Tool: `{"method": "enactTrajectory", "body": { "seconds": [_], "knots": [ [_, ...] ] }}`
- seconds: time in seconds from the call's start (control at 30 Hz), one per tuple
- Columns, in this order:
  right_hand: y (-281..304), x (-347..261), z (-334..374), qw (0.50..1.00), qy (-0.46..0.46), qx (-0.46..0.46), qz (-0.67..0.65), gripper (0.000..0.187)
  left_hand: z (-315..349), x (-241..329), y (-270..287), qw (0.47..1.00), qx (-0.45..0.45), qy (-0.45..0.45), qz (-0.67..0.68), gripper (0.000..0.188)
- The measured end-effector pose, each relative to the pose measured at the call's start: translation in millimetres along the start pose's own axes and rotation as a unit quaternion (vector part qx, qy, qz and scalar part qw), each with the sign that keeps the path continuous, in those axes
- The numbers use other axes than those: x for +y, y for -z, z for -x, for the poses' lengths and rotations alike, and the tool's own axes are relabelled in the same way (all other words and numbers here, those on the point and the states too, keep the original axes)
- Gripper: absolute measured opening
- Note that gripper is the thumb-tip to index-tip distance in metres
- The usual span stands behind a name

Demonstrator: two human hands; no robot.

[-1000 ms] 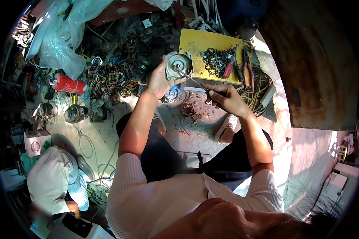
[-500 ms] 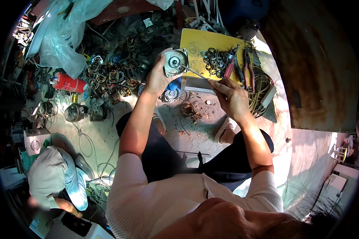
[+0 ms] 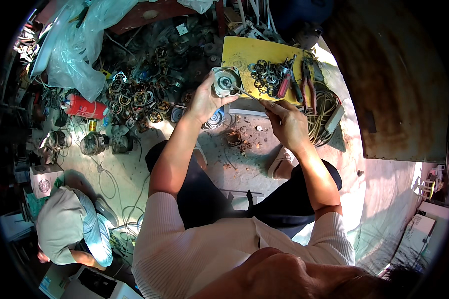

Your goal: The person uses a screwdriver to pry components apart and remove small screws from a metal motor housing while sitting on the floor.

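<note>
My left hand (image 3: 203, 103) grips a square metal motor end cover (image 3: 236, 76) by its left side, thumb stretched out below it and other fingers partly hidden. The cover's round hollow faces up, close to the near left corner of a yellow board. My right hand (image 3: 288, 124) is closed round a thin metal rod like a screwdriver (image 3: 246, 93), its handle hidden in the palm. The rod's tip reaches the dark ring in the middle of the cover.
On the yellow board (image 3: 234, 47) lie a pile of dark metal rings (image 3: 265, 74), a red-handled screwdriver (image 3: 284, 85) and pliers (image 3: 308, 87). Coiled cable (image 3: 320, 124) lies to the right. Motor parts (image 3: 134, 97) heap up at left; another person (image 3: 67, 224) bends over at lower left.
The motor cover has shifted slightly right and down, the rod's tip still at its middle. My left thumb has swung away from the cover. The other person's arm has moved slightly.
</note>
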State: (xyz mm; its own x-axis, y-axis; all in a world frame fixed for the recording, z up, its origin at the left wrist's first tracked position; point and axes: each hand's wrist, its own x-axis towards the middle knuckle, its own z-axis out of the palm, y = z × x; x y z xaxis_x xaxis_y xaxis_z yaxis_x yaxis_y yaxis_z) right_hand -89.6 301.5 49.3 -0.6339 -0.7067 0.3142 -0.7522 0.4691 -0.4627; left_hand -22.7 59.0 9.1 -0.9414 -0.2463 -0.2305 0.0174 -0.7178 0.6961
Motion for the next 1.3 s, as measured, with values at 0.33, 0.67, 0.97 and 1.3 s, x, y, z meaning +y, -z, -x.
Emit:
{"method": "enactTrajectory", "body": {
  "seconds": [0.33, 0.67, 0.97, 1.3],
  "knots": [
    [20, 3, -2, 0.998, -0.061, -0.013, -0.028, 0.030, -17, -5, -14, 0.997, -0.030, 0.009, 0.073, 0.049],
    [15, 25, 2, 0.997, -0.077, -0.003, 0.002, 0.031, -50, -28, -35, 1.000, 0.019, 0.001, -0.008, 0.044],
    [16, 48, 2, 0.990, -0.130, 0.047, 0.013, 0.030, -70, -29, -47, 1.000, 0.020, 0.008, 0.000, 0.054],
    [23, 49, 5, 0.993, -0.116, 0.005, 0.009, 0.033, -73, -35, -48, 0.997, 0.010, -0.018, -0.071, 0.061]
  ]
}}
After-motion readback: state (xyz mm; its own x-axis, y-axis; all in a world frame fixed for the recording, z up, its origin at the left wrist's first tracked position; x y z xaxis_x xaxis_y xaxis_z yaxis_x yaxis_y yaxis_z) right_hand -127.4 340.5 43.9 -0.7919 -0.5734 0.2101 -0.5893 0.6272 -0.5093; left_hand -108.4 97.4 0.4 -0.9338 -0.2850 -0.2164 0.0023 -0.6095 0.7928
